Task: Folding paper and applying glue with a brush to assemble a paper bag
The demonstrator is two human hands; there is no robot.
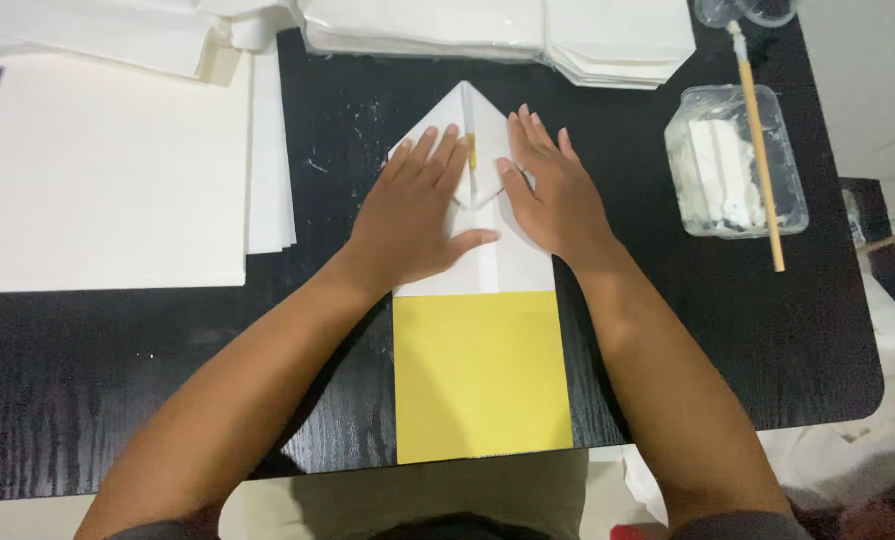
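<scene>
Two bare hands are pressed flat on one folded sheet of paper, white on its upper side and yellow on its lower part (482, 375), which is laid at the middle of the black wood-grain table (87, 380). The left hand (417, 215) is spread palm-down on the left white flap, fingers extended, nothing grasped. The right hand (552, 195) is laid likewise on the right flap, fingers extended, nothing grasped. Both flaps are folded inward to a point directed away from the person; a narrow yellow strip is shown between the hands at the centre seam. The yellow rectangular part is left uncovered, reaching the near table edge.

One stack of large white sheets (107, 170) is set at the left, well apart from the hands. Further white paper piles (497, 30) are ranged along the far edge. One clear plastic tub holding white paste (732, 165) is placed at the right, with one thin wooden stick (757, 140) rested across it.
</scene>
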